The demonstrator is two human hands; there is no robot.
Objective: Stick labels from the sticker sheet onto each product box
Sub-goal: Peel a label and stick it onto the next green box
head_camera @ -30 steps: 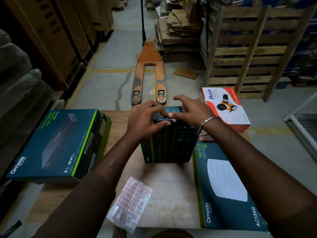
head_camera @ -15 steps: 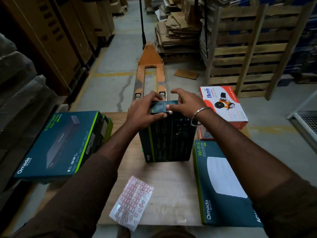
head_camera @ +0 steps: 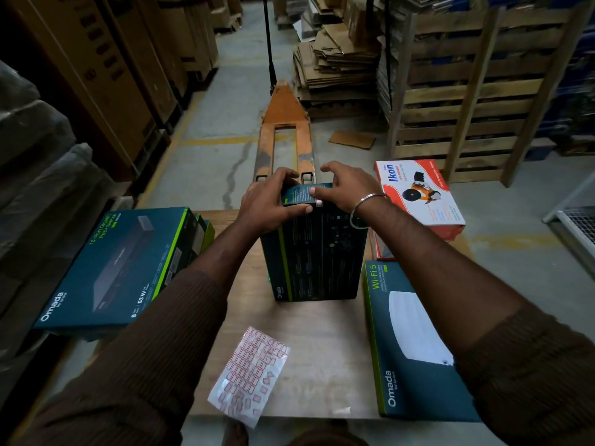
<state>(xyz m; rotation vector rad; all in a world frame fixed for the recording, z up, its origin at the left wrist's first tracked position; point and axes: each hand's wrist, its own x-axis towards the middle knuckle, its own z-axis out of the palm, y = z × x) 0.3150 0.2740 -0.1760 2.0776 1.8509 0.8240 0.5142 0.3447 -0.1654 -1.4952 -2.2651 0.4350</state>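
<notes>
A dark Omada box [head_camera: 318, 252] stands upright in the middle of the wooden table [head_camera: 322, 365]. My left hand [head_camera: 267, 201] grips its top left corner, fingers over the top and thumb along the front edge. My right hand [head_camera: 347, 188] hovers at the top right with its fingers arched in the air, and its thumb presses a small pale label [head_camera: 318, 203] at the box's top edge. The sticker sheet [head_camera: 249, 371], white with several red-framed labels, lies at the table's near edge with neither hand on it.
A flat Omada switch box [head_camera: 119, 268] lies on the left and a Wi-Fi 5 box [head_camera: 409, 342] on the right. A red and white Ikon box [head_camera: 418, 194] sits at the far right. An orange pallet jack [head_camera: 283, 123] and wooden pallets [head_camera: 467, 91] stand beyond the table.
My right fingers have lifted off the box top while the thumb stays on the label. The left hand keeps its hold and the box has not moved.
</notes>
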